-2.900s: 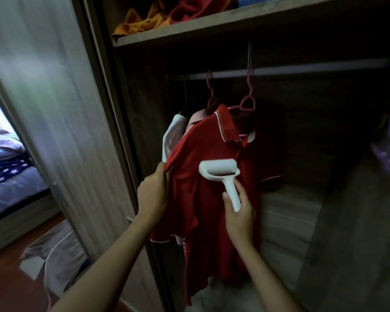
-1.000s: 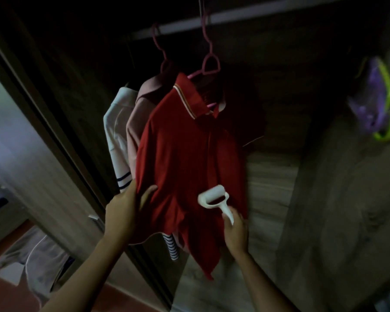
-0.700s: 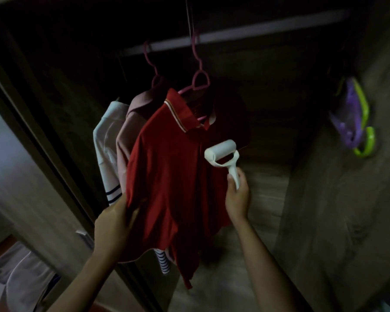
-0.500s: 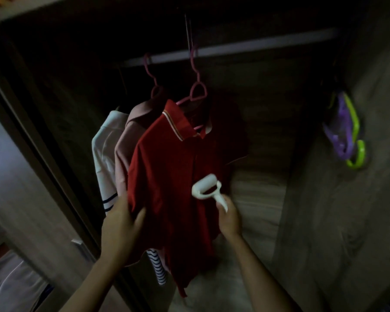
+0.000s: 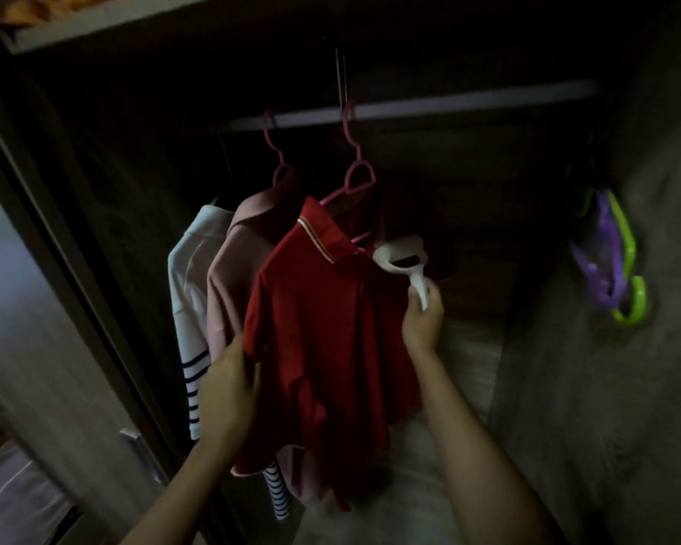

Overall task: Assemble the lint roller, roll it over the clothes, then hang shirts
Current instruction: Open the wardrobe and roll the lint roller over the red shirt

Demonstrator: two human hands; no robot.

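A red polo shirt hangs on a pink hanger from the closet rod. My left hand grips the shirt's left sleeve edge and holds the cloth out. My right hand is closed around the handle of the white lint roller, whose head rests against the shirt just right of the collar. Behind the red shirt hang a pink shirt and a white shirt with navy striped cuffs.
The wardrobe is dim. Its door frame runs down the left. A shelf with folded clothes sits above the rod. Purple and green hangers hang on the right wall. The rod's right part carries nothing.
My right hand has lifted the lint roller from the middle of the shirt front up to beside the collar. My left hand still holds the sleeve, slightly lower.
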